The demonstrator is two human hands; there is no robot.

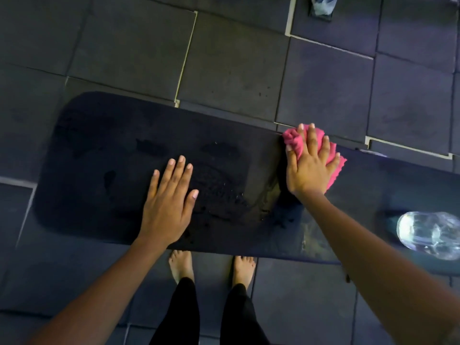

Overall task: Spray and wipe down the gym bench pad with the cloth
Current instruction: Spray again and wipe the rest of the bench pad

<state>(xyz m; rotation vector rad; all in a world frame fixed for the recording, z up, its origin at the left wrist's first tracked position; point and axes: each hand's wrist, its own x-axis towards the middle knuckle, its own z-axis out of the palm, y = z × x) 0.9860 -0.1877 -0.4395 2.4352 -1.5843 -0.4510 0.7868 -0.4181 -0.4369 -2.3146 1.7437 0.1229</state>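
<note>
The black bench pad (99,150) stretches across the middle of the view, with wet patches and droplets on its surface. My left hand (169,202) lies flat on the pad, fingers spread, holding nothing. My right hand (308,165) presses a crumpled pink cloth (293,140) onto the pad's far edge, near the gap between two pad sections. A clear plastic bottle (430,235) lies on the pad at the right edge of the view; its nozzle is out of view.
Dark rubber floor tiles (224,58) surround the bench. My bare feet (211,267) stand close against the near side of the pad. A dark object with something pale on it (321,7) sits on the floor at the top.
</note>
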